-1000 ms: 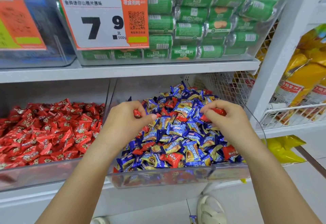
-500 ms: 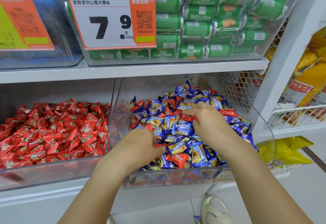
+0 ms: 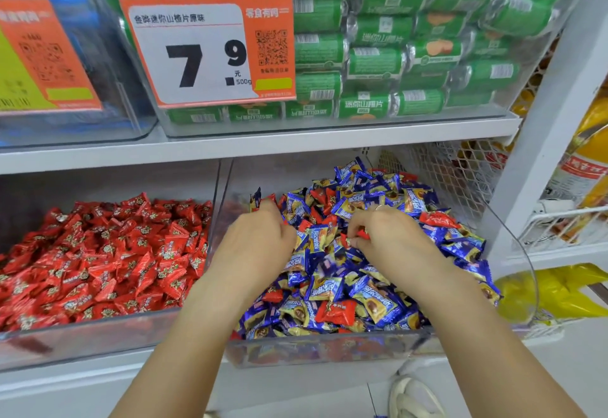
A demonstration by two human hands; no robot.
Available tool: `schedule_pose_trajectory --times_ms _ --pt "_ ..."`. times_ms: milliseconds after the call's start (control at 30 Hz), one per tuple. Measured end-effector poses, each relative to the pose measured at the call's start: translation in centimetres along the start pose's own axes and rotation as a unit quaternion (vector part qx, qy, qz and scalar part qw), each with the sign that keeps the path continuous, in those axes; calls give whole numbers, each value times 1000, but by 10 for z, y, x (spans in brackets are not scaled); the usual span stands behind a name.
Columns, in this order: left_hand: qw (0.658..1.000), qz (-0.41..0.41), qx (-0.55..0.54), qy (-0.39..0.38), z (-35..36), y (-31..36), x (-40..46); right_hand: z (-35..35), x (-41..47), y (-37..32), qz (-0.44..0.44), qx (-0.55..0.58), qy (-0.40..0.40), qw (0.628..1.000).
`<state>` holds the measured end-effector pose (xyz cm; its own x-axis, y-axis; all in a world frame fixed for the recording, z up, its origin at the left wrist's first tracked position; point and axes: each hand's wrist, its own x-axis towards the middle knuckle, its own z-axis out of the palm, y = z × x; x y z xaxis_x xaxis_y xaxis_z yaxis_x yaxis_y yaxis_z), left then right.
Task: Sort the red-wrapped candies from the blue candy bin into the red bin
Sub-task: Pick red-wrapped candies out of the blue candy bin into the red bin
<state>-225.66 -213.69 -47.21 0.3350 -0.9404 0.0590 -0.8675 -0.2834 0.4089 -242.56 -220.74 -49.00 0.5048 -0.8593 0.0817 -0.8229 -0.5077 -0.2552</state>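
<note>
Head view: both hands, left (image 3: pixel 255 246) and right (image 3: pixel 391 240), deep in blue bin (image 3: pixel 329 350), fingers pinching red candies (image 3: pixel 360 235) for sorting out.

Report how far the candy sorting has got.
Done: unclear; the red bin is full of red candies. In hand: both hands work in the blue candy bin; the right hand pinches a red candy, and the left hand reaches another. Left: many red candies remain there.

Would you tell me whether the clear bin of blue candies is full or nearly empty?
Full: the clear bin holds blue-wrapped candies heaped above its front wall.
</note>
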Motion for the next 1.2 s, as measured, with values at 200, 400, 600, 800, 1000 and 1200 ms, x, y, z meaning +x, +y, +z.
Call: schedule_pose_trajectory --times_ms 200,400,600,800,1000,1200 --pt "999 14 -28 19 18 11 21 -5 -6 -1 -20 13 -40 999" --pt "999 -2 -3 -45 30 13 37 -2 -5 0 -30 37 -78 996" --pt "995 33 16 -95 42 16 39 -6 -8 -6 -29 78 -90 992" --pt "992 99 7 -75 36 16 34 -10 -11 -3 -8 114 -16 993" --pt "984 143 65 -88 22 13 11 -34 -6 6 30 233 86 968" --pt "986 120 16 -112 4 -3 -9 -23 11 -17 67 218 80 970"
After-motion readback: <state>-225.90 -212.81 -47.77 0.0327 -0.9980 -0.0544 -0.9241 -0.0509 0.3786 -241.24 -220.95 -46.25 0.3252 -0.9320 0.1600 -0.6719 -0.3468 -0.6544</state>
